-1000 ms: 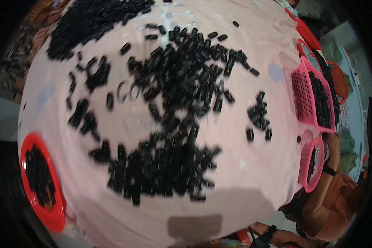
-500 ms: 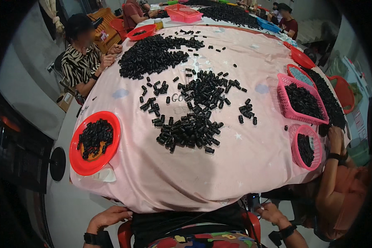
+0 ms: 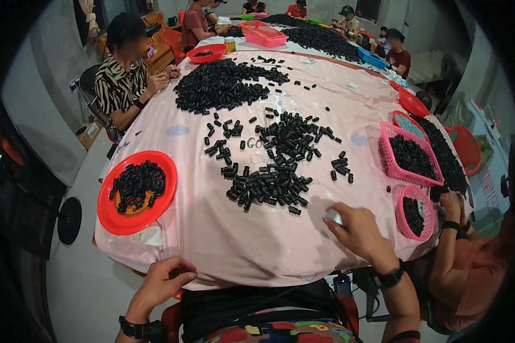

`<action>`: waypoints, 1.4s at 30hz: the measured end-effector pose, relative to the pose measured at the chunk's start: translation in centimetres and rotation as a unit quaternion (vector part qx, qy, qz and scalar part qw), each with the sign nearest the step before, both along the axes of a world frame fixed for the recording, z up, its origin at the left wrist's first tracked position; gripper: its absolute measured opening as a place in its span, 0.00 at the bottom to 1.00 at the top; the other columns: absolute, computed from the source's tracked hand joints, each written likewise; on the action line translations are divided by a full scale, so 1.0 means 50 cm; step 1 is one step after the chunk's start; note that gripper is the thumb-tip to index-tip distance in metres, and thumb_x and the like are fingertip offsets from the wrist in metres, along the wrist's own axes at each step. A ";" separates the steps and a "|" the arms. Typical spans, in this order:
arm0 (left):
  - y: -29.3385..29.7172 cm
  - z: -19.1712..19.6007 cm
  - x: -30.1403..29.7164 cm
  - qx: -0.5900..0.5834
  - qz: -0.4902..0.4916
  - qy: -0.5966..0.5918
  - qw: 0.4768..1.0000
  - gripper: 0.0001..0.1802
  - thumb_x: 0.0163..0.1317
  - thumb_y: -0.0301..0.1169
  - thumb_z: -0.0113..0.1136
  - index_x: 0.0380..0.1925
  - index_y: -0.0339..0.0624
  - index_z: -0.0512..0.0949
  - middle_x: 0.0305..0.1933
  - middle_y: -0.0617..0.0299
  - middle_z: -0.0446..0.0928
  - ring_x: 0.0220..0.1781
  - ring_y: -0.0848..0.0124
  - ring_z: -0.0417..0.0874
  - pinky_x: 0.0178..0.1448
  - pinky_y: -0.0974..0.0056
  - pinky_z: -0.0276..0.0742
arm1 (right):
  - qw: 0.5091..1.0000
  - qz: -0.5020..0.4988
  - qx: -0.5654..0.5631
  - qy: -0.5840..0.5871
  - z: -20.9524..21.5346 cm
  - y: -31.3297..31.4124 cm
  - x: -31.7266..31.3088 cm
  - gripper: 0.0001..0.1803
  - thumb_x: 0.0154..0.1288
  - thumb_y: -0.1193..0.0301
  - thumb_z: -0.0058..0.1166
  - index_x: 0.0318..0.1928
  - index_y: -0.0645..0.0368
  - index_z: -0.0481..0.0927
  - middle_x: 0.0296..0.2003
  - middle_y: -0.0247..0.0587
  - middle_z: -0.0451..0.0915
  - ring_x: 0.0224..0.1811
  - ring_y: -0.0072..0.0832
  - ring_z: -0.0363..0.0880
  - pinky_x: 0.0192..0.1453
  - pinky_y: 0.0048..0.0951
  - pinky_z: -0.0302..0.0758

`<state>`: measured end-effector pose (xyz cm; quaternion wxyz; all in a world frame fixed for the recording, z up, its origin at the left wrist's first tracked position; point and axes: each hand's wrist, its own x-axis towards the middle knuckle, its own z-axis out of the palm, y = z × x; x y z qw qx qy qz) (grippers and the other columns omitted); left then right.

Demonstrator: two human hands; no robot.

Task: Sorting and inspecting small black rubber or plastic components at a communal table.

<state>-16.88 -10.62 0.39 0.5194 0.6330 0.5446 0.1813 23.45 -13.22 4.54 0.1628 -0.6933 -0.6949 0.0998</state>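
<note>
1. Small whitish object (image 3: 334, 216), kind unclear, held partly covered, near right.
2. Short glossy black cylindrical pieces (image 3: 269, 186), loosely heaped centrally, lying at mixed angles, with small clusters left and right.

Head-worn fisheye view, looking down, across the table (image 3: 223, 246)

Indoor light was moderate, slightly dim; source direction unclear. Pink cloth (image 3: 212, 246) carried soft, low-contrast shadow between left fingers (image 3: 177, 263) and right fingers (image 3: 339, 230). Black tubes (image 3: 266, 191) beyond the fingertips gave small glints, and the far heap (image 3: 217, 86) read mostly as one dark mass. Red plate (image 3: 106, 203) beyond the left fingers looked glossy. Right fingers ran a bit soft; pale item (image 3: 334, 216) at their tips lost detail. Doorway area left of the left fingers sat near black. Fisheye bowed the cloth's near edge; corners vignetted out.
</note>
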 end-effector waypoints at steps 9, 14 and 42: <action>0.026 0.036 0.004 -0.117 0.024 -0.057 0.991 0.10 0.64 0.32 0.57 0.37 0.35 0.79 0.26 0.65 0.79 0.23 0.83 0.74 0.27 0.76 0.72 | 0.999 0.011 -0.001 -0.047 -0.085 0.126 -0.032 0.13 0.57 0.65 0.57 0.39 0.59 0.75 0.26 0.51 0.79 0.32 0.48 0.79 0.35 0.45 0.73; 0.030 0.060 0.047 -0.094 -0.047 -0.095 0.990 0.11 0.65 0.33 0.56 0.39 0.36 0.78 0.30 0.67 0.78 0.29 0.82 0.75 0.35 0.74 0.74 | 1.000 -0.010 0.021 0.011 -0.024 0.085 -0.075 0.12 0.58 0.66 0.57 0.38 0.60 0.77 0.27 0.51 0.79 0.28 0.44 0.79 0.33 0.41 0.73; 0.094 0.130 0.395 -0.162 -0.224 -0.540 0.794 0.10 0.69 0.31 0.45 0.44 0.38 0.72 0.34 0.60 0.75 0.34 0.77 0.72 0.39 0.72 0.67 | 0.926 0.052 0.232 0.293 0.105 -0.064 -0.099 0.10 0.59 0.73 0.51 0.41 0.66 0.75 0.24 0.42 0.78 0.22 0.21 0.75 0.25 0.23 0.70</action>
